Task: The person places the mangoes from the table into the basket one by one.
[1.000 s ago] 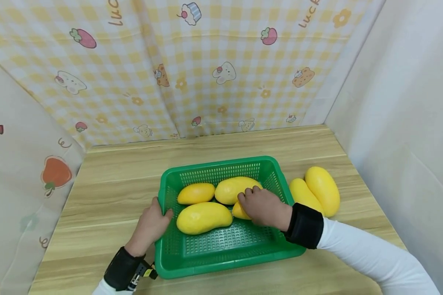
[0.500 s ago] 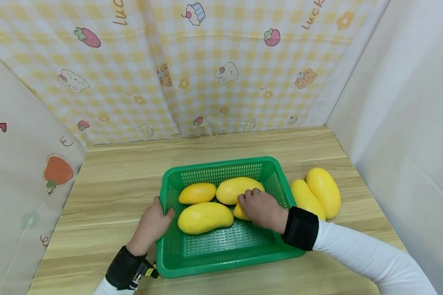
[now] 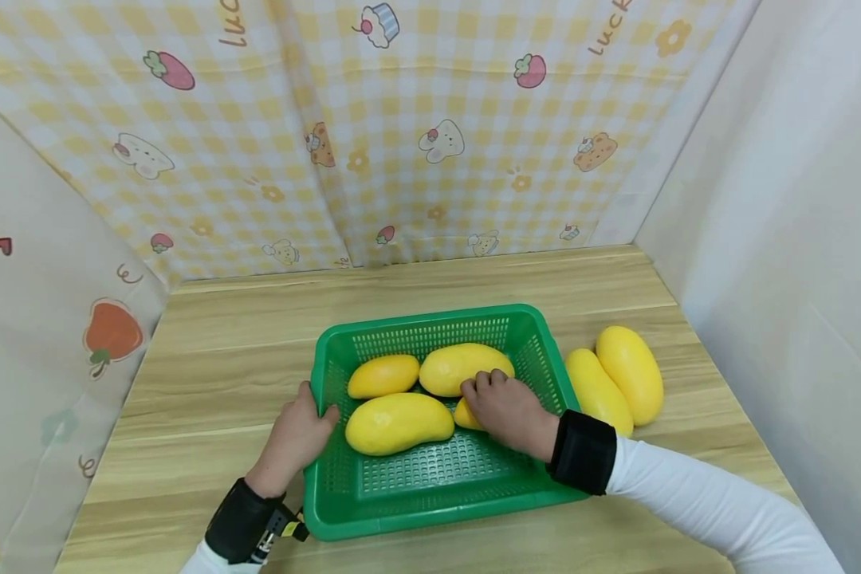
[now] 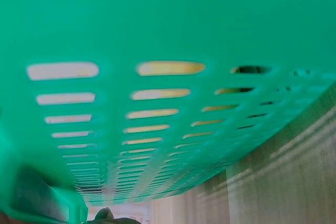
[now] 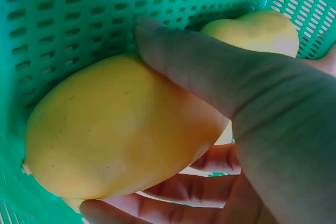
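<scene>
A green plastic basket (image 3: 380,524) with slotted walls stands on the wooden table. At its left rim, my left hand (image 3: 296,434) grips the edge, thumb over the inside; the left wrist view is filled by the slotted wall (image 4: 115,24). My right hand (image 3: 509,410) reaches inside and holds a yellow mango (image 5: 105,129), thumb on one side and fingers curled under the other. In the head view the hand hides most of that fruit. Three more mangoes lie around it in the basket: a smaller one (image 3: 383,376), a long one (image 3: 399,424) and one behind (image 3: 459,367).
Two more mangoes, one nearer (image 3: 597,392) and one farther right (image 3: 630,375), lie side by side on the table (image 3: 244,335) just right of the basket. A checked cloth (image 3: 402,119) hangs behind, with white curtains (image 3: 782,239) on either side.
Both hands keep their holds. The right forearm has shifted slightly down and left in the head view; the mangoes and basket stay in place.
</scene>
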A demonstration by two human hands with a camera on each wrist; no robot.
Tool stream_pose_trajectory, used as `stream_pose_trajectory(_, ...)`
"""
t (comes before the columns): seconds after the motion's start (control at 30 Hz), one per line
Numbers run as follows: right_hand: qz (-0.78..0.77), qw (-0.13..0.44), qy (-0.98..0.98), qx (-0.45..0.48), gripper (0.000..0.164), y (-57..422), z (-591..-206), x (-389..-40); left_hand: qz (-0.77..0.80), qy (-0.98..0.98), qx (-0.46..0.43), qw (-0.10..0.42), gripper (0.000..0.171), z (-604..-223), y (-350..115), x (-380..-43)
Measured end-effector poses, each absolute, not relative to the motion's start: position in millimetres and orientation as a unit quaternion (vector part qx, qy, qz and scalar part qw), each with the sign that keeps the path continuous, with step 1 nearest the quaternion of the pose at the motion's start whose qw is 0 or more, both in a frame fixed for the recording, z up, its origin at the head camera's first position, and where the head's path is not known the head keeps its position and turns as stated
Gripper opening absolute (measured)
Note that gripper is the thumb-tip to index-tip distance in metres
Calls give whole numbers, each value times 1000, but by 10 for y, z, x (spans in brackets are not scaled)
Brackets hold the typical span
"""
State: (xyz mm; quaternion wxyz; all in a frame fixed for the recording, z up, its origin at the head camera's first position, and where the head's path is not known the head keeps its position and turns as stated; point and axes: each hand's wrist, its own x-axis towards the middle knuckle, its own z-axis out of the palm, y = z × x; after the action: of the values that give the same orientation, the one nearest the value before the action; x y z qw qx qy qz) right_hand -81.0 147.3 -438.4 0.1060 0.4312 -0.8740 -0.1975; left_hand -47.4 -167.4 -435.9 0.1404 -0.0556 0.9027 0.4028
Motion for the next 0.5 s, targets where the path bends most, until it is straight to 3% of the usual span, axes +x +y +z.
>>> stream_pose_trajectory(0.3,-196,158,-873,418,26,1471,-4433,-781,403,903,-53,138,49,-4364,-1670,-475)
stream_pose_trajectory(0.5,-213,150,-871,416,74,1478,-4427,-766,399,906,-51,132,50,-4371,-1670,-477)
